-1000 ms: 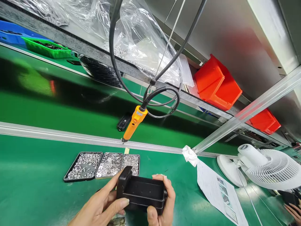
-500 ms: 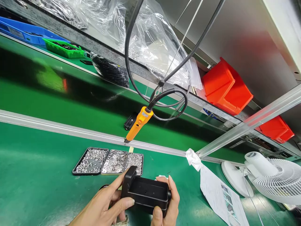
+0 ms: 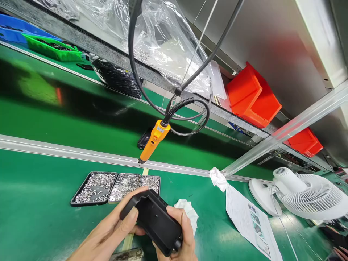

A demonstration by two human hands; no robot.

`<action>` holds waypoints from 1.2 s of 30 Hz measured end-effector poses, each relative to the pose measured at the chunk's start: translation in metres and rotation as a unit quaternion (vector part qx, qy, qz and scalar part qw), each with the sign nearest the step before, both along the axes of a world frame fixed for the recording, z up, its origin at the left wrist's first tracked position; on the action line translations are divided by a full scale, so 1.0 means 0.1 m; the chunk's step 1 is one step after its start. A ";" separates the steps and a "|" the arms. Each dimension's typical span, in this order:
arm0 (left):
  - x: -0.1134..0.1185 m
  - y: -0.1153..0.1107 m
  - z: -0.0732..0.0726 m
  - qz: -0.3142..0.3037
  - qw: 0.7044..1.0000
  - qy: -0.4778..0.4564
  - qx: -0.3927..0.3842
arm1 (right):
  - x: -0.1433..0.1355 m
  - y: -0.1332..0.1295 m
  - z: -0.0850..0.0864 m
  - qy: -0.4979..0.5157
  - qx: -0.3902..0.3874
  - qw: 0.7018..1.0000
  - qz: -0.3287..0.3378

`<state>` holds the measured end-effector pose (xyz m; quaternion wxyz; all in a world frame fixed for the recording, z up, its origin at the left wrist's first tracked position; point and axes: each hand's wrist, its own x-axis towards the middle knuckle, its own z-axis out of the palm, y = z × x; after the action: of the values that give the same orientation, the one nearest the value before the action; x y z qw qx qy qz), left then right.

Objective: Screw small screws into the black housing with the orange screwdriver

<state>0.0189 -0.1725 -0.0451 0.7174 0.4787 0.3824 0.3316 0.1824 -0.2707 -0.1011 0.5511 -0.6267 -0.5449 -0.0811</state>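
Across the whole bench runs a green mat (image 3: 40, 224), with a shiny green conveyor belt (image 3: 81, 119) behind an aluminium rail. Above hang clear plastic bags (image 3: 163, 40) and two red bins (image 3: 252, 98); a white fan (image 3: 307, 195) stands at the right, and a printed sheet (image 3: 250, 221) lies beside it. An orange electric screwdriver (image 3: 153, 141) hangs on its black cable over the rail, its tip close above the three trays of screws (image 3: 116, 186). Near the lower edge, both hands hold the black plastic housing (image 3: 154, 221) above the mat, tilted, its flat outer side up. The left hand (image 3: 108, 235) grasps the upper left end, thumb pressed on the edge; the right hand (image 3: 182, 239) closes around the lower right corner. A crumpled white cloth (image 3: 190, 214) lies just behind. I judge that the housing is being turned for checking, so a firm grip at the edges, with the fingers off the faces, would serve best.
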 end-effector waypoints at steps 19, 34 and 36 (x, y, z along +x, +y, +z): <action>-0.20 0.08 -0.08 -0.047 0.987 -0.152 -0.028 | 0.12 0.17 0.04 -0.071 0.065 0.990 0.106; -0.19 0.03 0.00 -0.062 0.992 -0.085 0.073 | 0.20 0.06 0.18 -0.182 0.015 0.982 0.053; -0.18 0.00 0.06 -0.053 0.993 -0.069 0.077 | 0.21 0.06 0.16 -0.180 0.008 0.982 0.053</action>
<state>0.0005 -0.1729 -0.0394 0.7193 0.5284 0.2797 0.3538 0.2038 -0.2642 -0.0848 0.4528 -0.5673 -0.6672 -0.1675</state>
